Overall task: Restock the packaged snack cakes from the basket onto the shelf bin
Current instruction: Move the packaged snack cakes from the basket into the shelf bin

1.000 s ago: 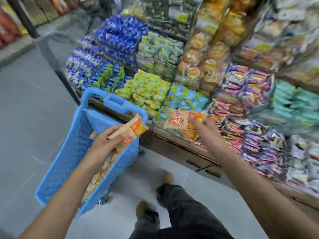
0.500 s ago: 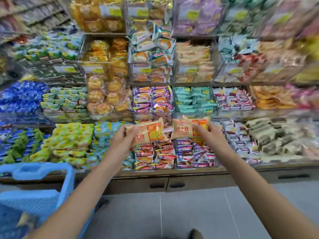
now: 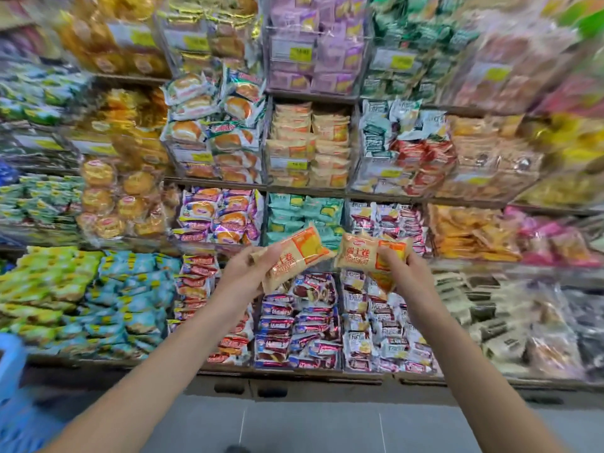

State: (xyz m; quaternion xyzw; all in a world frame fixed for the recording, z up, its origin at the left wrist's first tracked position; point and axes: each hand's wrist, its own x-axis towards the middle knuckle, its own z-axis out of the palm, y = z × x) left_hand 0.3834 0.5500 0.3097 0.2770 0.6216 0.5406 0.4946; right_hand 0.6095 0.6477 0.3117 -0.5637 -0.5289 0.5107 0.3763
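Note:
My left hand [image 3: 246,273] grips a tan and orange snack cake packet [image 3: 295,258], tilted up to the right. My right hand [image 3: 400,273] holds another such packet [image 3: 362,253], with a further one tucked below it. Both hands are raised in front of the shelves, close together at mid height. A clear shelf bin [image 3: 307,145] higher up, in the middle, holds stacked packets of the same tan and orange kind. The blue basket [image 3: 11,377] shows only as a blurred edge at the lower left.
Shelves full of packaged cakes and snacks fill the view: yellow and blue packs at the left, red and purple packs under my hands, teal packs [image 3: 304,214] just behind them. Grey floor [image 3: 310,426] lies below, with the shelf base drawers along its far edge.
The view has swung from the basket up to the shelves. Both hands have risen with their packets and come closer together, nearer the shelf front.

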